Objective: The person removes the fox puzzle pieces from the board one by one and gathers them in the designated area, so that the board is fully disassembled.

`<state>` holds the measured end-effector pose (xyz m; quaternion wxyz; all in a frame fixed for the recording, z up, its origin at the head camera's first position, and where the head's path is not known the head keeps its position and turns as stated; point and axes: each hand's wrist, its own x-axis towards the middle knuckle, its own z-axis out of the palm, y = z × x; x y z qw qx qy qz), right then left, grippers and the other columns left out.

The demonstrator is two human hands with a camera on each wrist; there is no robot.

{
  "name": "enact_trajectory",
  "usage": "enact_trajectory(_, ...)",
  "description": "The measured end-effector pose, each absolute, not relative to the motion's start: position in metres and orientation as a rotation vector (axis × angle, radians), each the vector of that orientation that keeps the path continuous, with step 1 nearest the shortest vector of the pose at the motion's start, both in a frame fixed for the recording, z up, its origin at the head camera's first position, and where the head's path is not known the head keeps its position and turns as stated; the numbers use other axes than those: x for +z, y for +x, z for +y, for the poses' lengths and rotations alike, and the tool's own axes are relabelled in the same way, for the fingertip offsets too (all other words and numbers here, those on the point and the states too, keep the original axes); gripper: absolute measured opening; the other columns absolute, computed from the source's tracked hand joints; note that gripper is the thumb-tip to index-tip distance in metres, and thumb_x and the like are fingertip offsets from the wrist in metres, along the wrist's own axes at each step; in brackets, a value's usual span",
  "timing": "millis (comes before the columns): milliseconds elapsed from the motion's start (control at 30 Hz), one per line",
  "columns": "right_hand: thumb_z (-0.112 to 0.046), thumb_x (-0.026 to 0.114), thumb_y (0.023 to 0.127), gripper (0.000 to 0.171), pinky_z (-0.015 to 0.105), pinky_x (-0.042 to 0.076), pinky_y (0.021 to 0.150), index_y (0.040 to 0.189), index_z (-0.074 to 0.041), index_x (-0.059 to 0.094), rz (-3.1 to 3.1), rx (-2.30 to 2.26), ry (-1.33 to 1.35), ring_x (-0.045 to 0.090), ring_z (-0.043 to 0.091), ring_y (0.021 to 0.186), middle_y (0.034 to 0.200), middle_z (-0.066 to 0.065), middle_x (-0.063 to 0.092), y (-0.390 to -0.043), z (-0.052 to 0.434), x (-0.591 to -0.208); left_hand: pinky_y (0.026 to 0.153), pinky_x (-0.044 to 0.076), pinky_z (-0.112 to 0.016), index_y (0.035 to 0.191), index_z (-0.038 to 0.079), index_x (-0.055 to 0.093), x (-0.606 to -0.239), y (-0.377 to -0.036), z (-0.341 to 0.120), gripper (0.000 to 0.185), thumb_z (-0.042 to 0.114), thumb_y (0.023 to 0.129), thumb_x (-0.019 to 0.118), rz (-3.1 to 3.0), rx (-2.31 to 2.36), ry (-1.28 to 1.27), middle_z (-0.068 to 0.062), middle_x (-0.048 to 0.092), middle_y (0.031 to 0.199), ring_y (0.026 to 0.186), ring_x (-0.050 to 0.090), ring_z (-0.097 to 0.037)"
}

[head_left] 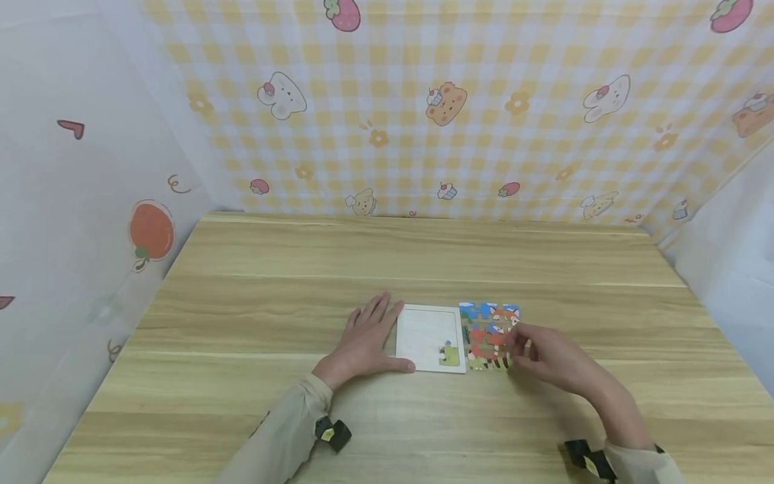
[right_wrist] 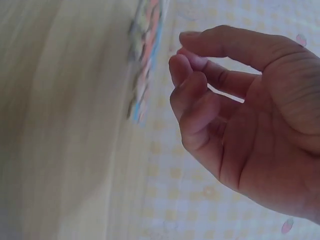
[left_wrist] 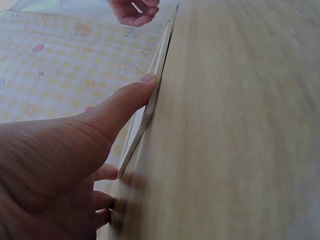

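My left hand [head_left: 369,339] lies flat on the wooden table, fingers straight, just left of a white puzzle tray [head_left: 426,333]. Its thumb presses against the tray's near edge [left_wrist: 150,100]. A single green piece [head_left: 449,353] sits in the tray's near right corner. Right of the tray lies a square cluster of colourful jigsaw pieces [head_left: 488,333]. My right hand [head_left: 535,353] hovers at that cluster's right edge with its fingers loosely curled. In the right wrist view the thumb and fingers of my right hand [right_wrist: 182,50] are close together with nothing between them, and the pieces [right_wrist: 145,55] lie just beyond.
The wooden table [head_left: 387,262] is walled on three sides by patterned cloth: yellow check at the back [head_left: 447,101], pale sheets left and right. Bare wood stretches behind and beside the puzzle. Black wrist straps [head_left: 331,432] show on both sleeves.
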<state>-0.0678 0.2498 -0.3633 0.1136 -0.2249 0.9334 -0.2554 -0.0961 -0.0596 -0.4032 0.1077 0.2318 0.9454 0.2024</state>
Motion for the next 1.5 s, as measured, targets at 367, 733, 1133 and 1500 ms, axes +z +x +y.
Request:
enact_trajectory(367, -0.013, 0.063, 0.075, 0.012, 0.019, 0.039, 0.053, 0.082, -0.015, 0.054, 2.79, -0.665, -0.864, 0.045, 0.006, 0.062, 0.072, -0.011, 0.049, -0.069, 0.205, -0.357, 0.097, 0.007, -0.05, 0.138, 0.013, 0.017, -0.402, -0.096, -0.061, 0.103, 0.066, 0.06, 0.058, 2.786, 0.608, 0.689, -0.012, 0.006, 0.142, 0.129, 0.003, -0.025)
enact_trajectory(733, -0.016, 0.066, 0.073, 0.023, 0.02, 0.041, 0.058, 0.095, -0.012, 0.06, 2.719, -0.588, -0.912, 0.048, 0.007, 0.067, 0.088, -0.004, 0.054, -0.073, 0.171, -0.352, 0.097, 0.009, -0.05, 0.138, 0.012, 0.018, -0.402, -0.095, -0.061, 0.102, 0.066, 0.06, 0.059, 2.796, 0.611, 0.707, -0.013, 0.006, 0.142, 0.129, 0.004, -0.026)
enact_trajectory(1133, -0.01, 0.066, 0.069, 0.024, 0.019, 0.036, 0.048, 0.09, -0.01, 0.056, 2.736, -0.463, -0.794, 0.04, 0.007, 0.056, 0.076, -0.004, 0.046, -0.082, 0.16, -0.362, 0.097, 0.008, -0.051, 0.138, 0.012, 0.018, -0.402, -0.095, -0.061, 0.103, 0.066, 0.06, 0.058, 2.795, 0.603, 0.701, -0.014, 0.006, 0.142, 0.128, 0.004, -0.027)
enact_trajectory(1500, -0.003, 0.065, 0.065, 0.027, 0.021, 0.033, 0.044, 0.084, -0.014, 0.05, 2.802, -0.454, -0.625, 0.038, 0.008, 0.05, 0.068, -0.007, 0.045, -0.077, 0.154, -0.362, 0.097, 0.008, -0.052, 0.138, 0.011, 0.018, -0.404, -0.095, -0.061, 0.104, 0.066, 0.06, 0.058, 2.793, 0.639, 0.712, -0.015, 0.007, 0.142, 0.128, 0.004, -0.029)
